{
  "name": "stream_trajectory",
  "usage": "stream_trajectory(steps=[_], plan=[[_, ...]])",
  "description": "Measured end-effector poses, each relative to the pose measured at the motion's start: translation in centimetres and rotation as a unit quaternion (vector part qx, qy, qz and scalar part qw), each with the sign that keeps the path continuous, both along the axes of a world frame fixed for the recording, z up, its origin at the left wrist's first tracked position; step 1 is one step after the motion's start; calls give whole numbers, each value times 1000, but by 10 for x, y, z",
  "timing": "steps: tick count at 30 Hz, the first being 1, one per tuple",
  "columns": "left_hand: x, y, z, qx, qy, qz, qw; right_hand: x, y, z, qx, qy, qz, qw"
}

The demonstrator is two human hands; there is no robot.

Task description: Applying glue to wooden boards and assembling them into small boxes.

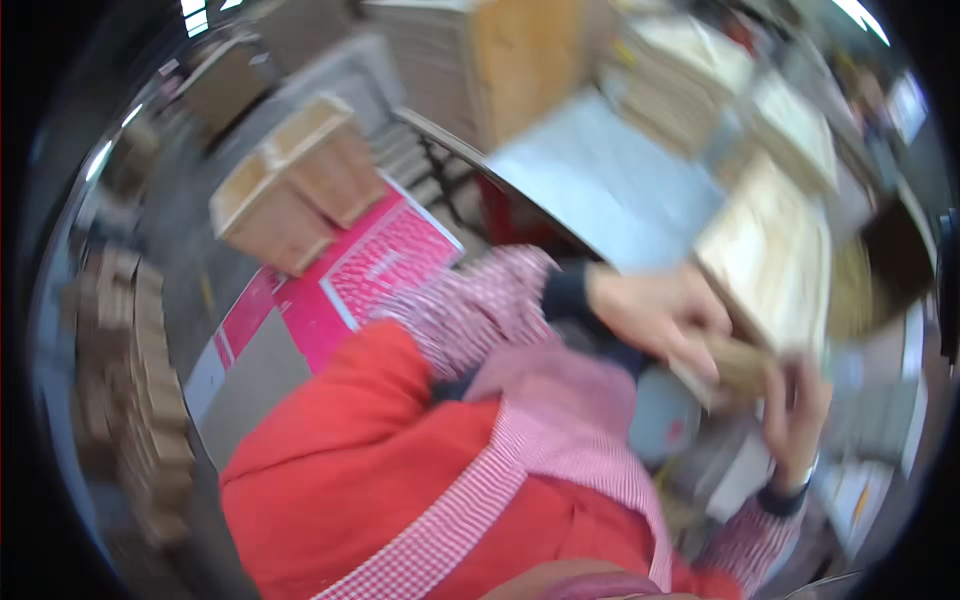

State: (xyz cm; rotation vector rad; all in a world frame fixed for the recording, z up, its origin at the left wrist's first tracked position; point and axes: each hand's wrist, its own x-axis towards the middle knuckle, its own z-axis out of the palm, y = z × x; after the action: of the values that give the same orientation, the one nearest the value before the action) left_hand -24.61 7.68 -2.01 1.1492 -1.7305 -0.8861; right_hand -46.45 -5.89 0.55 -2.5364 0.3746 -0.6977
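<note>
In the head view, holding a short tan piece in front of the body and off to its right, bridging the gap between the left hand and the right hand. Gripping the near-left end with the left hand, curling the fingers inward and seemingly pressing with the thumb side; pinching the opposite end between the bent fingers of the right hand. Showing only blurred contact at both ends, so leaving exact finger placement impossible to tell.

Pointing the piece's long axis from one hand toward the other, crosswise in the view and tilting slightly down toward the right. Lying within reach of both hands alike, so favouring neither as nearer.

Sitting just beyond the hands, a stack of pale wooden panels: running lengthwise away from the body, thus roughly across the axis of the piece. Bringing the left hand right beside the stack's left edge in the view, without revealing whether touching. Spreading farther left of the stack, a grey-blue counter.
</note>
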Motion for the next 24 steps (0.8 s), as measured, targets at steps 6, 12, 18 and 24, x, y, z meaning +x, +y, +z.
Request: stream_trajectory(steps=[6,12,18,24], plan=[[16,9,16,-58,-86,-87,991,-24,-23,-6,-79,-22,117,990],[26,9,19,-119,-325,-39,937,-80,-53,-29,-245,-7,-44,968],[83,3,-34,-236,-522,79,816,-115,-83,-59,-275,52,-108,954],[76,11,-118,-229,-559,116,788,-99,-65,-135,-267,64,-98,956]])
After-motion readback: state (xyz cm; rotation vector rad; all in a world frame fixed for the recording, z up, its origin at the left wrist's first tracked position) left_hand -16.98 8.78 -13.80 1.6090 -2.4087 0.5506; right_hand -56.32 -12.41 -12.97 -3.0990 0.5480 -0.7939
